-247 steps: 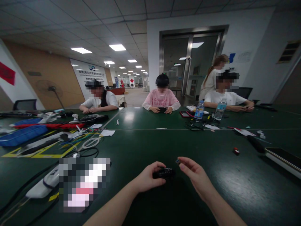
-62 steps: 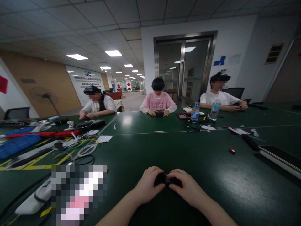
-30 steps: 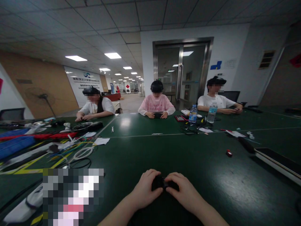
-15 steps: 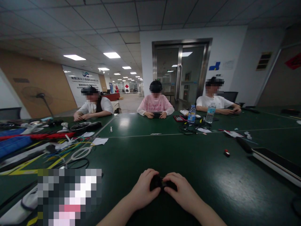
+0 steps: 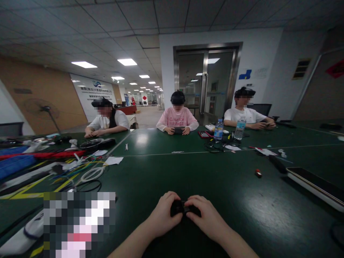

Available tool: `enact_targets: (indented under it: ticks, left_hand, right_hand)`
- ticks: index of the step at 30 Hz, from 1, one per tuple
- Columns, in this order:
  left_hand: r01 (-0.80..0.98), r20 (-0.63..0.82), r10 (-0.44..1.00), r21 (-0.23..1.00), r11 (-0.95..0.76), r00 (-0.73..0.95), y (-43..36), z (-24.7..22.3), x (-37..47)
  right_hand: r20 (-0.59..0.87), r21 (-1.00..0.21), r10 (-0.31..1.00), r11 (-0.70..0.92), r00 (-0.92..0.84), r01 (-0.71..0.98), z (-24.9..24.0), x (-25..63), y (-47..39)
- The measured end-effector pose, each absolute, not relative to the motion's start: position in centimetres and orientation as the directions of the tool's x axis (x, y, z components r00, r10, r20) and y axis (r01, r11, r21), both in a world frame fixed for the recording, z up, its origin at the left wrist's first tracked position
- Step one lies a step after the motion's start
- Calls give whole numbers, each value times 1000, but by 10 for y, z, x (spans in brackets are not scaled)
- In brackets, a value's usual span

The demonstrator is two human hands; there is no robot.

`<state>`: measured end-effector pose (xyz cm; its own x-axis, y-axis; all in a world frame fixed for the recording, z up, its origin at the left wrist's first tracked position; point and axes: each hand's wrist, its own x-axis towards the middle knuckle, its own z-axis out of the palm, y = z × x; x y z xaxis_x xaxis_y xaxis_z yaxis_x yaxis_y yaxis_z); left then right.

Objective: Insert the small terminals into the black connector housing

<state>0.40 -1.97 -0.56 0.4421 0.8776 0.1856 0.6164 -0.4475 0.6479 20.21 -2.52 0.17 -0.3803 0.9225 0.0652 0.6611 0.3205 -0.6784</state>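
Both hands are closed around a small black object just above or on the green table, close to me. Its dark left end sits between the thumb and fingers of my left hand. My right hand curls over the other end, its thumb and fingertips near the object's middle. The fingers cover much of it, and I cannot make out what kind of thing it is.
Cables, a blue tray and papers crowd the left. Bottles stand ahead. A small red item and a white-edged flat device lie right. Three people sit across the green table.
Both hands keep nearly the same grip on the black object. The whole view has shifted very slightly.
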Motion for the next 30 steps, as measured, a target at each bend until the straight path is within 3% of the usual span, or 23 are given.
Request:
enact_targets:
  ticks: [30]
  left_hand:
    - [611,179,874,651,-450,452,-16,-10,2]
  right_hand:
    - [106,-689,927,330,-361,645,2,202,-24]
